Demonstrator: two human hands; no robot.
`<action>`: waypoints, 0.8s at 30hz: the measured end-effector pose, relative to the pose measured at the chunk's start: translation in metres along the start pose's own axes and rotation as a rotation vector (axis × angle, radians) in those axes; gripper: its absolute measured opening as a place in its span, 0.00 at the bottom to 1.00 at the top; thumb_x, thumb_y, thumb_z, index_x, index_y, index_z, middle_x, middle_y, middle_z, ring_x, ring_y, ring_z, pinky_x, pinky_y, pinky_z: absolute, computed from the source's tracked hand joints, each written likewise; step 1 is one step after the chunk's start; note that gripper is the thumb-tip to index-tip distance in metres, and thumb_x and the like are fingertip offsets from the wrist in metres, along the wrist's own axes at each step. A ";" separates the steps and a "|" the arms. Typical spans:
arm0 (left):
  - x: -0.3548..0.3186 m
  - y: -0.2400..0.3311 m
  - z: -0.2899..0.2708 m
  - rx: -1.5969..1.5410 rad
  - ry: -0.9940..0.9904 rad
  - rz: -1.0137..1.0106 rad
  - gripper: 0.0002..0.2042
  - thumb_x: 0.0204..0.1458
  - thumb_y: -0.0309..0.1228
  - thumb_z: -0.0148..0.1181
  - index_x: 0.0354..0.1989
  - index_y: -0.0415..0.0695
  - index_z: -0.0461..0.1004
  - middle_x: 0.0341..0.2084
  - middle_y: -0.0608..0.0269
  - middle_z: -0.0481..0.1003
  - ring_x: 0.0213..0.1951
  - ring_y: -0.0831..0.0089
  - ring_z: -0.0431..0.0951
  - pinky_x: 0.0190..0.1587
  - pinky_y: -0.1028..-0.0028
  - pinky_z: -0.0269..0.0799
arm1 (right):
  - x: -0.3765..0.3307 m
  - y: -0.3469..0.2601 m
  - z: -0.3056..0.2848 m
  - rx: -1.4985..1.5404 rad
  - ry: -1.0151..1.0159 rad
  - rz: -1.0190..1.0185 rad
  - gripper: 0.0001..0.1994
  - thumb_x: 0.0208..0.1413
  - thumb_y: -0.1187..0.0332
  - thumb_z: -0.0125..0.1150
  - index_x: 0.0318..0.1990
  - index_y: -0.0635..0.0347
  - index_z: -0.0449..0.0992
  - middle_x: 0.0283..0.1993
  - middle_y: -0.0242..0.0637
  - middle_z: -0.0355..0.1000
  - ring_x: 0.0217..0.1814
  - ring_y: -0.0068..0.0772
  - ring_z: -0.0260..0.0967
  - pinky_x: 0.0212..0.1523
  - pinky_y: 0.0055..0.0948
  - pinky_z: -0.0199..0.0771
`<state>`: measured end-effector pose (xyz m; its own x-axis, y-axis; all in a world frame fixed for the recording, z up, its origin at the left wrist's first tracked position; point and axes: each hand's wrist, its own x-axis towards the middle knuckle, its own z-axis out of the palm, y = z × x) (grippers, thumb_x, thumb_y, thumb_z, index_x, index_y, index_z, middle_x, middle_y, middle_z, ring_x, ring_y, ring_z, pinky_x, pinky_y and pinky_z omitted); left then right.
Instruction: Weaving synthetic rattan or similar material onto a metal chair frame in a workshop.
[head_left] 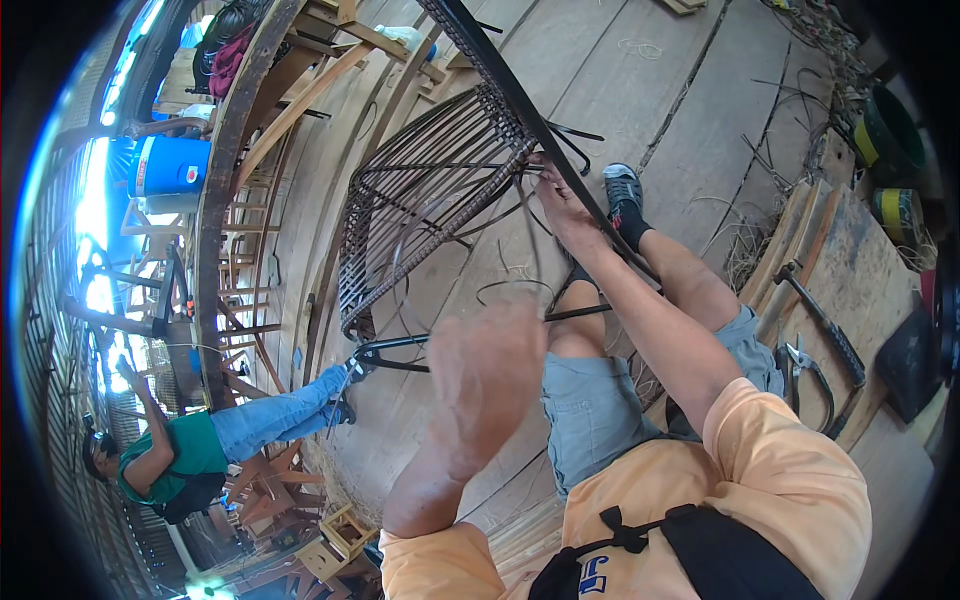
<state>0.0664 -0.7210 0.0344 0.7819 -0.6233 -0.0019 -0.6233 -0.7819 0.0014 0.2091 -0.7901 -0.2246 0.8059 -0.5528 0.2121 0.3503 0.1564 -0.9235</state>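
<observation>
The right hand is pinching a dark rattan strip at the woven chair frame, sitting at eleven o'clock from the knees. The left hand is rising blurred at six o'clock, so its grip cannot be told. A hammer and pliers are lying at three o'clock.

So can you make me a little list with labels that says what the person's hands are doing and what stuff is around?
Place: wooden plank floor of a workshop
Main thing: dark metal chair frame partly woven with brown rattan strips
Right hand: stretched out, gripping a strip at the frame's woven edge
Left hand: raised close to the camera, blurred; what it holds cannot be told
Tools nearby: hammer with a dark handle and metal pliers on a board to the right
Also there: blue plastic barrel, another person in a green shirt sitting on the left
</observation>
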 end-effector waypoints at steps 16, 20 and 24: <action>0.059 -0.084 0.063 0.465 0.021 -0.117 0.07 0.48 0.35 0.52 0.25 0.49 0.75 0.21 0.62 0.75 0.29 0.63 0.74 0.34 0.64 0.61 | 0.001 -0.049 0.005 -0.066 -0.098 0.110 0.10 0.44 0.73 0.61 0.36 0.60 0.71 0.34 0.37 0.69 0.37 0.27 0.66 0.39 0.27 0.67; 0.054 -0.072 0.053 0.344 0.132 -0.107 0.06 0.46 0.32 0.55 0.30 0.46 0.75 0.29 0.61 0.74 0.35 0.64 0.72 0.40 0.64 0.60 | -0.001 -0.055 -0.004 -0.128 -0.240 0.151 0.11 0.45 0.69 0.61 0.35 0.62 0.71 0.28 0.35 0.66 0.32 0.24 0.63 0.36 0.26 0.66; 0.046 -0.048 0.038 0.276 0.425 -0.064 0.09 0.44 0.28 0.56 0.34 0.42 0.74 0.37 0.59 0.71 0.41 0.62 0.69 0.46 0.63 0.58 | -0.001 -0.056 -0.014 -0.101 -0.205 0.139 0.10 0.48 0.68 0.59 0.36 0.63 0.71 0.26 0.35 0.65 0.32 0.25 0.63 0.36 0.26 0.66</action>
<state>0.1327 -0.7122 -0.0040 0.7143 -0.5644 0.4138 -0.5069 -0.8249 -0.2501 0.1820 -0.8093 -0.1774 0.9265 -0.3523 0.1320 0.1885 0.1310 -0.9733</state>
